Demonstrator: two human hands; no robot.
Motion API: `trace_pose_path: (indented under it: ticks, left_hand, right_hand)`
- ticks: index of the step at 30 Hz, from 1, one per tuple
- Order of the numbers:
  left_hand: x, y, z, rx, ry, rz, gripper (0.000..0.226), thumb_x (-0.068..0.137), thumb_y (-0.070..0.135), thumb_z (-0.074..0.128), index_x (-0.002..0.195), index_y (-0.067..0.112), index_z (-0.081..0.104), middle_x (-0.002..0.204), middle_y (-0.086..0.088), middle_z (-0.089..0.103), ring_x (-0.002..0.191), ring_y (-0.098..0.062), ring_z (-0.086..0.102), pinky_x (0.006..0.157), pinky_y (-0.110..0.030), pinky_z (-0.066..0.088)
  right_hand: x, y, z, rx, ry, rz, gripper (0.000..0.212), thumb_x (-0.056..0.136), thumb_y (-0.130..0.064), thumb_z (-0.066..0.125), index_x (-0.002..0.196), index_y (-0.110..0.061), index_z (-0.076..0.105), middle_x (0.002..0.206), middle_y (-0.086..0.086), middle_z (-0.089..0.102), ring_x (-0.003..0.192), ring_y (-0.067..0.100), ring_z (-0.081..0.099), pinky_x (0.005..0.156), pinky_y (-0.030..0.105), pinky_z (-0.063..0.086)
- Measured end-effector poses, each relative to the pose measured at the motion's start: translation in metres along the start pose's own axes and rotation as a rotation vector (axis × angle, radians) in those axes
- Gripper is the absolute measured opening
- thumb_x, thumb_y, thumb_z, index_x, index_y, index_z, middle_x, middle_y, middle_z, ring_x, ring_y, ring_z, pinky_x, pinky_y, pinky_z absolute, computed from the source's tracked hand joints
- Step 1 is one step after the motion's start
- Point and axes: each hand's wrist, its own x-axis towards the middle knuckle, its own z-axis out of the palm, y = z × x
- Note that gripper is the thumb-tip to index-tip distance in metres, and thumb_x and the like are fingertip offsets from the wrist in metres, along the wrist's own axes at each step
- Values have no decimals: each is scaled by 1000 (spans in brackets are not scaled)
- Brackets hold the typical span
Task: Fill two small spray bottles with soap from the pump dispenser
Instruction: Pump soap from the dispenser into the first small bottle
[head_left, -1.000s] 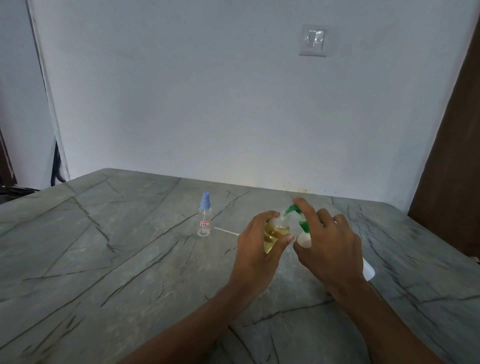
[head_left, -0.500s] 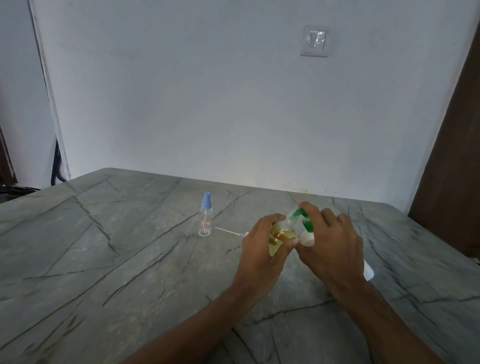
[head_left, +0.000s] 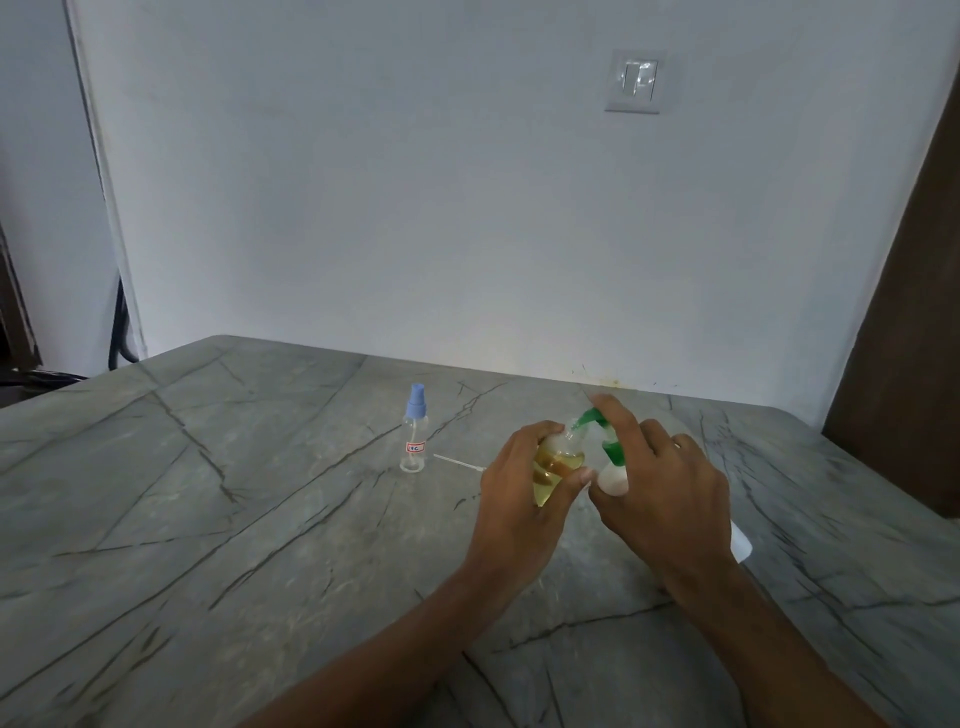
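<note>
Your hands are both occupied. Your left hand (head_left: 519, 499) is wrapped round the small spray bottle (head_left: 558, 465), which is uncapped and holds yellow soap. Your right hand (head_left: 670, 499) grips the tilted pump dispenser (head_left: 613, 480), forefinger lying along its green pump head (head_left: 592, 415).

The spout sits right at the bottle's neck. If either hand drifts as you press, I judge soap would run down the outside and over your fingers, and a slick grip could then let the bottle slide. The level looks fairly high, so overfilling is the other risk.

The second spray bottle (head_left: 414, 436), blue-capped and seemingly empty, stands well apart to the left on the desk (head_left: 208, 493). A thin white tube (head_left: 457, 462) lies between it and your left hand, where a forearm could sweep it off.

Your fingers hide the bottle's mouth and the spout tip. Your right palm covers most of the dispenser, and only its far end shows past the wrist. Whether the bottle's base rests on the desk, you cannot tell.
</note>
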Motion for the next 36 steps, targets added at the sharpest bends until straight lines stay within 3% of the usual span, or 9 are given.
trace_pose_path:
  ticks: [14, 21, 27, 32, 36]
  left_hand:
    - [-4, 2, 4, -30, -14, 62, 36, 85, 38, 67, 117, 27, 53, 105, 15, 59, 95, -1, 56, 77, -11, 47]
    - [-1, 1, 2, -46, 10, 66, 40, 84, 39, 67, 118, 23, 53, 106, 14, 60, 97, 2, 55, 76, -5, 43]
    - [-2, 2, 5, -83, 14, 76, 35, 82, 39, 70, 110, 35, 49, 101, 21, 59, 95, 1, 58, 76, -10, 48]
    - [-2, 2, 5, -101, 27, 92, 36, 81, 42, 71, 107, 44, 46, 103, 15, 62, 93, -6, 62, 75, -18, 52]
    - [-1, 3, 4, -107, 35, 81, 38, 80, 42, 72, 106, 45, 44, 103, 20, 60, 94, -2, 61, 77, -17, 52]
  right_hand:
    - [0, 1, 1, 25, 25, 25, 87, 52, -40, 91, 125, -24, 46, 94, 11, 69, 78, 34, 61, 56, 40, 54]
    - [-1, -3, 0, 68, 44, 39, 94, 57, -39, 90, 135, -26, 40, 103, 10, 70, 84, 31, 62, 58, 36, 52]
    - [-2, 1, -1, 134, 25, 106, 101, 62, -53, 84, 146, -24, 36, 112, 7, 66, 89, 26, 57, 61, 31, 47]
    - [-3, 2, -4, 208, 37, 128, 99, 61, -46, 87, 144, -20, 38, 109, 9, 65, 87, 25, 56, 62, 28, 41]
    - [-3, 2, -8, 383, -8, 211, 104, 62, -43, 87, 147, -24, 30, 124, 7, 58, 102, 23, 54, 78, 30, 40]
